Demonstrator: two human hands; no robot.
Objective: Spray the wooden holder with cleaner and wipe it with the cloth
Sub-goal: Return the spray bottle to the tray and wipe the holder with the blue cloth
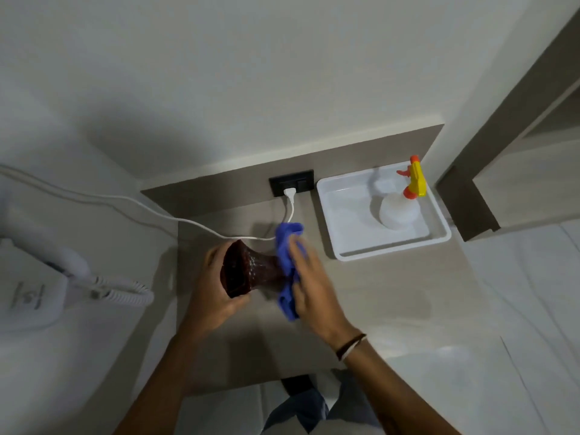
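The dark brown wooden holder (pixel 248 268) lies tilted on its side above the counter, its wide flared end toward me. My left hand (pixel 210 287) grips that flared end. My right hand (pixel 310 287) presses a blue cloth (pixel 287 246) around the holder's narrow end, which the cloth hides. The spray bottle (pixel 400 208), clear with a yellow and orange trigger head, stands upright in a white tray at the back right, away from both hands.
The white tray (pixel 386 249) sits on the grey-brown counter (pixel 392 293). A white plug and cable (pixel 290 202) run from a black wall socket (pixel 292 183) to the left. A white wall-mounted hair dryer (pixel 69 268) with a coiled cord hangs at the left.
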